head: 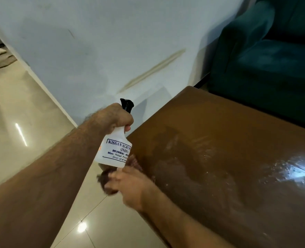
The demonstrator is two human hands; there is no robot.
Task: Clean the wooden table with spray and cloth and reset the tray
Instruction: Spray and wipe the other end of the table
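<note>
**Now wiping: spray held clear, cloth at the table edge**

Your left hand [115, 116] grips the spray bottle [115, 149] at centre frame, lifted clear of the wiping. Your right hand [130, 185] clutches the brown cloth [107, 181] just below, at the wet wooden table [219, 140] edge. No tray shows.

bottle [114, 150]: white translucent, dark blue print, black spray head
cloth [107, 181]: dark brown
table [228, 140]: glossy brown, whitish wet streaks and a bright glare patch
wall [103, 42]: pale blue-white, a tan smear and faint dark marks
sofa [273, 59]: dark teal
floor [22, 113]: glossy beige tiles, thin dark joints
</note>
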